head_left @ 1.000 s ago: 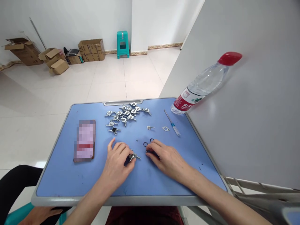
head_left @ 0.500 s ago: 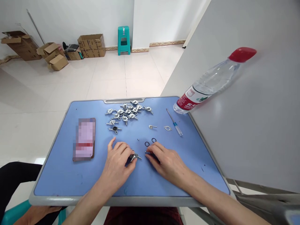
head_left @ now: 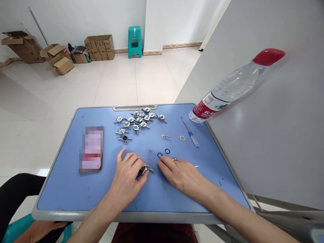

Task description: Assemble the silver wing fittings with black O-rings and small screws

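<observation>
My left hand [head_left: 129, 173] rests on the blue table with thumb and fingers closed on a small metal fuel valve [head_left: 146, 168], whose lever and pipe stick out to the right. My right hand [head_left: 181, 173] lies palm down just beyond it, fingers together and tips down at the tabletop; whatever is under them is hidden. A small gold-and-dark piece [head_left: 175, 159] shows at its far edge. Two black O-rings [head_left: 167, 151] lie past the fingertips, one almost touching them. A tiny screw [head_left: 150, 150], a metal lever [head_left: 165, 136] and a flat two-hole plate [head_left: 182, 138] lie farther back.
Several similar valves [head_left: 139, 120] are heaped at the table's back; a nearer one [head_left: 125, 138] shows a black seal. A screwdriver [head_left: 190, 132] and water bottle [head_left: 215, 99] are right. A phone [head_left: 92, 148] lies left. Another person's leg [head_left: 20, 194] is at lower left.
My right hand has turned flatter, and its fingertips have come down by the nearer O-ring. The small piece between its fingertips is out of sight. My left hand holds still on the valve.
</observation>
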The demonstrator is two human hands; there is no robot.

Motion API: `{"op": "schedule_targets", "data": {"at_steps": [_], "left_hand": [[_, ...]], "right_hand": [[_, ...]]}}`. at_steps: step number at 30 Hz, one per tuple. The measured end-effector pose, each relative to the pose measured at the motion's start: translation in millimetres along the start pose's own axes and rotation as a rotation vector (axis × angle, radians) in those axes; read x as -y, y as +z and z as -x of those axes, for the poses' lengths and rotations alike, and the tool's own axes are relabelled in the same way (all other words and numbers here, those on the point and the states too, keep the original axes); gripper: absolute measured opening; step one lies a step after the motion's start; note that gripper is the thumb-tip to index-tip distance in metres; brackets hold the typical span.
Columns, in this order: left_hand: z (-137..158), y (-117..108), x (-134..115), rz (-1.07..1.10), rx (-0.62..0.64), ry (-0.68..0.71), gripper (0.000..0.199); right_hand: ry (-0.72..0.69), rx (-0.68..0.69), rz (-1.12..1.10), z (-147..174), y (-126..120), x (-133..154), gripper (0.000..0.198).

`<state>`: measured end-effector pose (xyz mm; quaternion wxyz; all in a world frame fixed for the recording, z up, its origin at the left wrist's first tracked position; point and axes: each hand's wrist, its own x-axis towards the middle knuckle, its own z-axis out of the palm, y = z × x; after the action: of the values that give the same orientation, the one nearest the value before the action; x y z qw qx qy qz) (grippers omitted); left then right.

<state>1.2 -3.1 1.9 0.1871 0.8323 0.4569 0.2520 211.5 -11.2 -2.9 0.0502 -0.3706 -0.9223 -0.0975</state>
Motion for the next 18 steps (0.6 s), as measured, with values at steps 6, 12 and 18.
{"op": "schedule_targets", "data": {"at_steps": [6,12,18], "left_hand": [[0,1,1,-0.011,0.002,0.001,0.008],[0,0,1,-0.012,0.009,-0.001,0.007],[0,1,1,-0.013,-0.002,-0.003,0.007]], "right_hand": [[-0.056,0.059,0.020,-4,-2,-11,0.025],[0.114,-0.143,-0.367,-12,4,-9,0.019],[0.114,-0.232,-0.533,-17,12,8,0.020]]}}
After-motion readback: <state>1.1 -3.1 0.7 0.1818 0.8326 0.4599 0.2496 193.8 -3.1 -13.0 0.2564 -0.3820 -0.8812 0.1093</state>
